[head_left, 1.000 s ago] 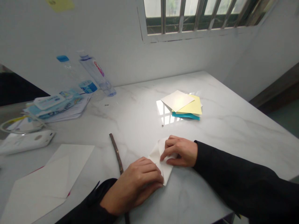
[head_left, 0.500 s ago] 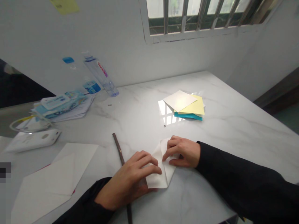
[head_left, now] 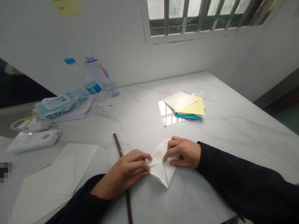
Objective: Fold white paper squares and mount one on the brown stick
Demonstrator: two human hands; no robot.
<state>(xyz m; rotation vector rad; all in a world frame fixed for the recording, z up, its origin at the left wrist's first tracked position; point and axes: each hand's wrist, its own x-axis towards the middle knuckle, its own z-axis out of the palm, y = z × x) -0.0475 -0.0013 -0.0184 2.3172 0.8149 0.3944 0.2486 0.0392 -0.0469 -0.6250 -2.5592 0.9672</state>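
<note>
A folded white paper (head_left: 161, 167) lies on the marble table (head_left: 210, 137), with a point facing me and creases across it. My right hand (head_left: 182, 152) holds its right side, fingertips pressed on the upper flap. My left hand (head_left: 123, 170) sits to the left, fingertips touching the paper's left corner. Under my left wrist runs a thin dark wooden stick (head_left: 118, 146), its middle hidden by the hand. Neither hand touches the stack of square papers (head_left: 184, 107), white over yellow over teal, farther up the table.
Two plastic water bottles (head_left: 102, 77) stand at the back left beside a pack of wipes (head_left: 63, 102) on loose papers. A white power bank (head_left: 32, 140) and large white paper sheets (head_left: 56, 180) lie at the left. A barred window (head_left: 193, 18) is above the wall-side table edge.
My left hand has slid left off most of the paper, uncovering its lower folded point. The paper's flaps look more opened out. The view has shifted slightly.
</note>
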